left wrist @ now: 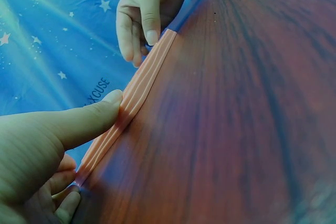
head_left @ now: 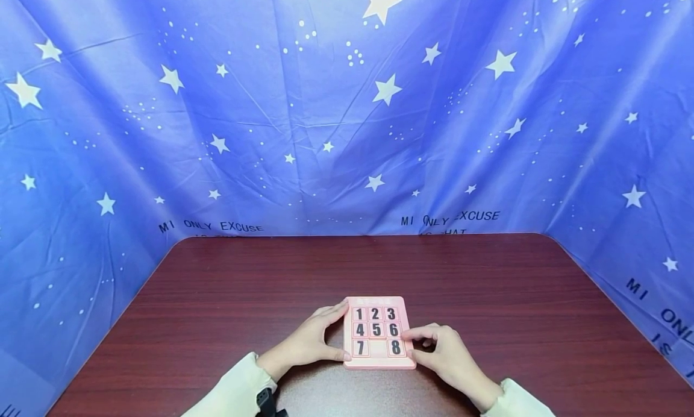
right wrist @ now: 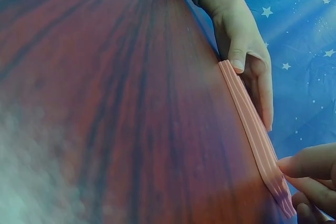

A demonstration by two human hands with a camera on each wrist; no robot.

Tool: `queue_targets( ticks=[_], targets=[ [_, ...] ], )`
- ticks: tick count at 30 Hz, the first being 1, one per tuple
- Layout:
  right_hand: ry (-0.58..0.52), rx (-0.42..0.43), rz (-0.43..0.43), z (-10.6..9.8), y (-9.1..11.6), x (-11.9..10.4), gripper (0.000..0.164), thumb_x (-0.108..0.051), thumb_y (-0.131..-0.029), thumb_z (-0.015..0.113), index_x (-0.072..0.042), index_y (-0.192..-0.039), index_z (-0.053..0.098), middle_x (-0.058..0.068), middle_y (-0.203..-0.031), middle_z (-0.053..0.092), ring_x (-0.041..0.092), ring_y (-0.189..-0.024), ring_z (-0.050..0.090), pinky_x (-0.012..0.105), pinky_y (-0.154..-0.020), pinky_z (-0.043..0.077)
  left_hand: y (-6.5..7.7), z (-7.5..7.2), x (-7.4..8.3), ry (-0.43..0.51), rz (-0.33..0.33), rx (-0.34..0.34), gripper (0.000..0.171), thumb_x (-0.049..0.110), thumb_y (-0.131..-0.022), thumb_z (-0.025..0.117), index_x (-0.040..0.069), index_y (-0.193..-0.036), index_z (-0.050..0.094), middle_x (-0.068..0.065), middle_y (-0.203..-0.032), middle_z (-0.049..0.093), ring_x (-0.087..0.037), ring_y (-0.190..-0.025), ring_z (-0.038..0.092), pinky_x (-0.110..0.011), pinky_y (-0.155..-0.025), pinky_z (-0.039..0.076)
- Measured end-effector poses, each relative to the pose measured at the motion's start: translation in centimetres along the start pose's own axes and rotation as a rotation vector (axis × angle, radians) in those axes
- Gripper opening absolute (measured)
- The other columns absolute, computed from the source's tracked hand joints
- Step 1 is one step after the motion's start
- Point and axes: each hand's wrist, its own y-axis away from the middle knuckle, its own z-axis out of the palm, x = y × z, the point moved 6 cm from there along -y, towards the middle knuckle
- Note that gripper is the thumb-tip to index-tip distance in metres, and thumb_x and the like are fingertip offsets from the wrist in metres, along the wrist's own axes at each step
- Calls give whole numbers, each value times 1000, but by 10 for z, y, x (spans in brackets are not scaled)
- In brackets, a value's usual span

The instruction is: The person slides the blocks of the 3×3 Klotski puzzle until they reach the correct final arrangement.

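A pink number slide puzzle (head_left: 373, 363) lies on the table, with black-numbered tiles 1 to 6 in its two upper rows. In the bottom row, the 7 tile (head_left: 360, 348) sits left and the 8 tile (head_left: 396, 348) right, with a gap between. My left hand (head_left: 311, 338) holds the left side, thumb at the near corner and fingers toward the far one. My right hand (head_left: 447, 354) grips the right edge, index fingertip beside the 6 tile and thumb beside the 8. Both wrist views show the puzzle's ridged side edge-on; its numbers are hidden there.
The dark red wooden table (head_left: 217, 290) extends around the puzzle. Blue star-printed cloth (head_left: 325, 103) hangs behind it and along both sides. A black band (head_left: 265, 402) is on the left wrist, by the pale sleeve.
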Motion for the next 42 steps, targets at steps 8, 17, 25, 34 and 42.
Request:
queue_targets(
  ticks=[8, 17, 25, 34, 42],
  targets=[
    [-6, 19, -31, 0, 1, -2, 26, -4, -66, 75, -12, -91, 77, -8, -76, 64, 1, -69, 50, 21, -60, 45, 0, 0, 0, 5, 8, 1, 95, 34, -67, 83, -1, -142, 37, -9, -151, 33, -29, -132, 35, -46, -108, 29],
    [-55, 35, -48, 1, 0, -2, 20, -5, -71, 76, -9, -91, 76, 1, -75, 67, 1, -68, 51, 21, -59, 45, 0, -1, 1, -2, 18, 1, 95, 34, -67, 83, -2, -142, 37, -10, -151, 33, -30, -132, 35, -44, -108, 29],
    [-8, 58, 18, 1, 3, 0, 20, -7, -70, 78, -15, -89, 77, -6, -82, 68, 1, -71, 52, 21, -62, 45, 0, -1, 2, -2, 10, -2, 95, 34, -67, 83, -2, -142, 36, -10, -151, 33, -30, -132, 35, -46, -108, 29],
    [-51, 50, 29, 5, 5, 3, 19, -7, -71, 78, -13, -89, 77, -4, -83, 69, 0, -71, 52, 20, -61, 46, 1, -1, 3, 8, 15, 0, 95, 33, -67, 83, -2, -142, 36, -10, -151, 33, -30, -132, 35, -47, -108, 29],
    [-75, 71, 37, 9, 4, 2, 19, -8, -71, 78, -14, -88, 78, -5, -80, 66, 2, -69, 48, 20, -59, 42, 0, -2, 3, 9, 23, 7, 95, 33, -67, 83, -2, -142, 37, -11, -150, 34, -31, -132, 35, -48, -108, 29]
  ],
)
